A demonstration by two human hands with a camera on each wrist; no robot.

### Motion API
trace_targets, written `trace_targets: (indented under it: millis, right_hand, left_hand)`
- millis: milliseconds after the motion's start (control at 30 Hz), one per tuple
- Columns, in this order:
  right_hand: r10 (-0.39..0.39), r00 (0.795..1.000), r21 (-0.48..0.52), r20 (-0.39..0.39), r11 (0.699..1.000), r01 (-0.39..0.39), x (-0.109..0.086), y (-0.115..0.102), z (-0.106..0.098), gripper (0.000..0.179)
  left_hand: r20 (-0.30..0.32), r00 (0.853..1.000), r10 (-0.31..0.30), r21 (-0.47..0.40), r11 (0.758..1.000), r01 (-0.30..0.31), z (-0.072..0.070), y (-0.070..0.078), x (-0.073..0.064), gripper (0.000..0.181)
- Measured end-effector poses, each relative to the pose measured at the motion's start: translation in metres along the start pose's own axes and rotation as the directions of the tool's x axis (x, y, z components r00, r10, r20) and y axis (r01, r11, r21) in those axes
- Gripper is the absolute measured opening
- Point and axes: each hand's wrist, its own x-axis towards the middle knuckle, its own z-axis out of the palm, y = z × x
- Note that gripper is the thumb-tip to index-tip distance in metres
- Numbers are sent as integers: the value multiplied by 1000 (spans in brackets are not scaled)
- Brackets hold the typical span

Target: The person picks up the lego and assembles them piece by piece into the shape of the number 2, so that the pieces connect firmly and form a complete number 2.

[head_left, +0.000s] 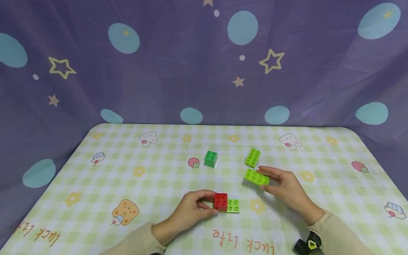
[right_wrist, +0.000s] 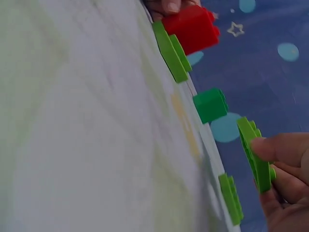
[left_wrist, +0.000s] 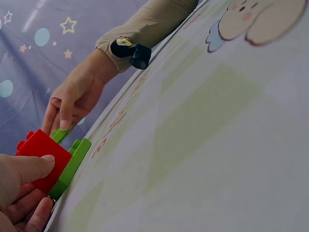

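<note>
In the head view, my left hand pinches a red square brick between thumb and fingers. That brick sits on the left half of a flat light-green brick, whose right studs stay bare. My right hand holds another flat light-green brick by its right end; the right wrist view shows this held brick lifted off the table. Just behind it lies a third flat light-green brick. A dark green square brick stands further left, apart from both hands.
A checked, printed cloth covers the table, whose far edge meets a purple curtain with stars and blue ovals. Black wrist cameras are strapped on both sleeves; the right one hangs low over the cloth.
</note>
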Motion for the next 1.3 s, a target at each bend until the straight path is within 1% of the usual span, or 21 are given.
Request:
trace_targets:
  millis: [67,167,267,400,600,800,933,1167,1300]
  right_hand:
    - [-21,1000,14,21,1000,21,0,-5,4,52]
    - [-73,996,45,47,996,71,1,-10,10,51]
    - [-110,991,80,78,991,103,1,-16,14,49]
    - [-125,985,106,118,988,113,1,-27,20,48]
    - [-146,975,137,165,983,124,-1,-40,28,48]
    - [-158,965,126,209,983,134,-2,-47,36,47]
    - [-166,957,121,237,983,140,-3,-49,40,46]
    - [-176,946,76,271,984,161,-3,-49,45,46]
    - [-195,940,49,282,981,189,-4,-51,46,45]
  left_hand:
    - [1,1000,2,-8,1000,-1,0,0,0,38]
    - [2,1000,8,-12,1000,-8,0,1,0,38]
    - [3,1000,12,-3,1000,-12,-1,0,0,38]
    - [5,1000,10,10,1000,-10,-1,0,0,38]
    - [8,1000,9,-12,1000,-9,-1,0,1,38]
    - [8,1000,6,-40,999,-6,-1,0,1,38]
    - [6,1000,10,-63,998,-9,-2,1,0,39]
    - [10,1000,8,-77,997,-7,-2,0,1,41]
    - [15,1000,17,-85,996,-16,-2,0,1,40]
